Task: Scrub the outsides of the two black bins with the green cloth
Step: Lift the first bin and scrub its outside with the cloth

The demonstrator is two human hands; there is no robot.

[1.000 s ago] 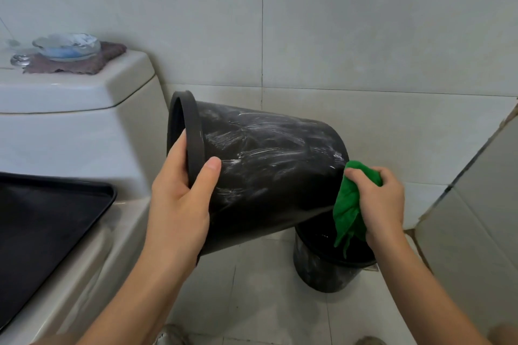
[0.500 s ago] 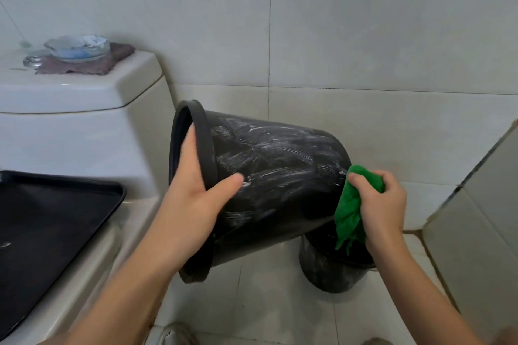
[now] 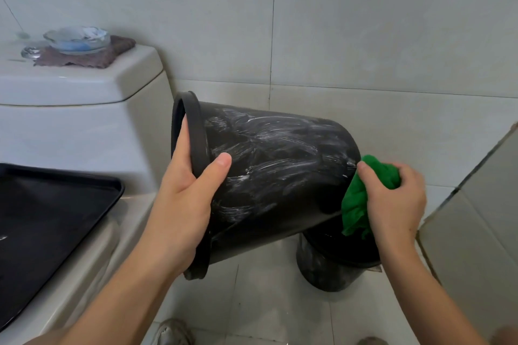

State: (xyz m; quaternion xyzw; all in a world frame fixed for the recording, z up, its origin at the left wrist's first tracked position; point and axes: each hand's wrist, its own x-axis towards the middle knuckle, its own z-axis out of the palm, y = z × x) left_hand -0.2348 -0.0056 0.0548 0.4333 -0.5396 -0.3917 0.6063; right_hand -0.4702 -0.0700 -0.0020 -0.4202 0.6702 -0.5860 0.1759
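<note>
Green cloth [image 3: 361,199] bunched in right hand [image 3: 398,202] against bin [image 3: 280,165] base.

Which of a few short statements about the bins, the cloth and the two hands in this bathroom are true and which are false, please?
1. The left hand grips the rim of the tipped bin. True.
2. The green cloth lies on the toilet tank. False: the right hand holds it bunched against the base end of the tipped bin.
3. The tipped bin's side shows whitish smears. True.
4. The second bin lies on its side on the floor. False: it stands upright, below the tipped bin's base.
5. A black tray sits at the left. True.
6. Both hands hold the cloth. False: only the right hand does.
</note>
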